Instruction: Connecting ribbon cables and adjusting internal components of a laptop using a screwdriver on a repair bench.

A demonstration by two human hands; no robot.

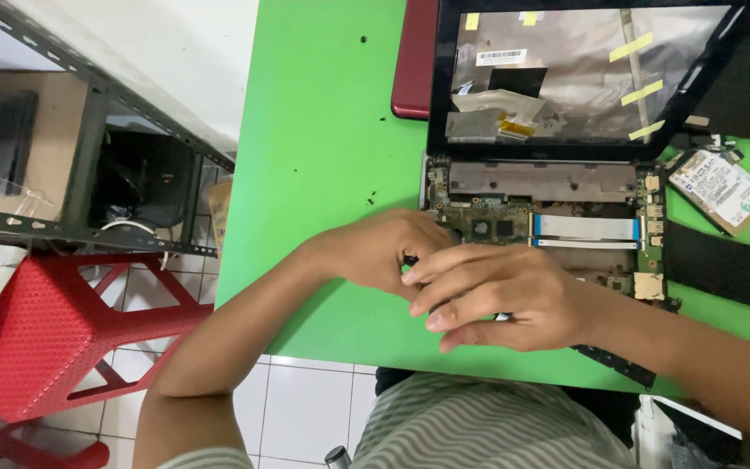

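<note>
An opened laptop base (549,217) with a bare circuit board and white ribbon cables lies on the green table (323,130). Its lid (583,69) stands open with the screen panel removed, foil and yellow tape strips showing. My left hand (384,247) rests at the base's front left corner, fingers curled around a small dark part (411,260). My right hand (501,295) lies flat over the base's front edge, fingertips touching the left hand. What is beneath the palms is hidden.
A hard drive (720,187) lies right of the laptop, among black pads (718,260). A dark red cover (414,61) sits under the lid's left side. Small black screws (371,198) dot the table. A red plastic stool (54,330) and a metal shelf (88,148) stand at left.
</note>
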